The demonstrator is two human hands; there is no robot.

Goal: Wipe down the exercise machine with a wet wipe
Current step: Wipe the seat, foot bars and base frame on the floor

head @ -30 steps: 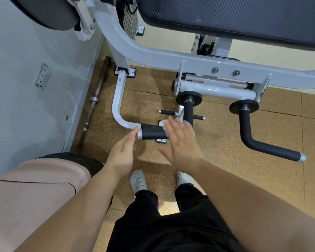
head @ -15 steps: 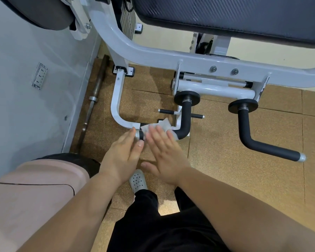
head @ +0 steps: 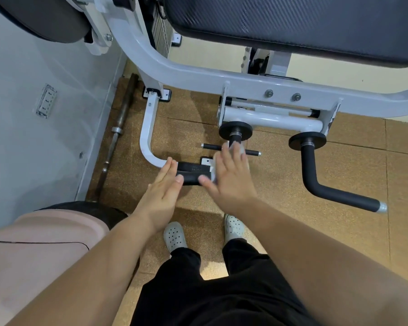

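- Lay along the foot of the wall: a dark barbell bar [head: 118,135].
- Sat low on the grey wall [head: 21,137]: a wall socket [head: 46,101].
- Covered the ground: brown speckled floor tiles [head: 353,165].
- Stood at the lower left: a pink-topped padded seat [head: 40,234].

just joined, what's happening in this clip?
A person is cleaning a white-framed exercise machine. The right hand presses a white wet wipe flat against the black foam handle grip nearest them, around its bend. The left hand rests open at the grip's free end, steadying it. The matching black grip on the right is untouched at this moment.
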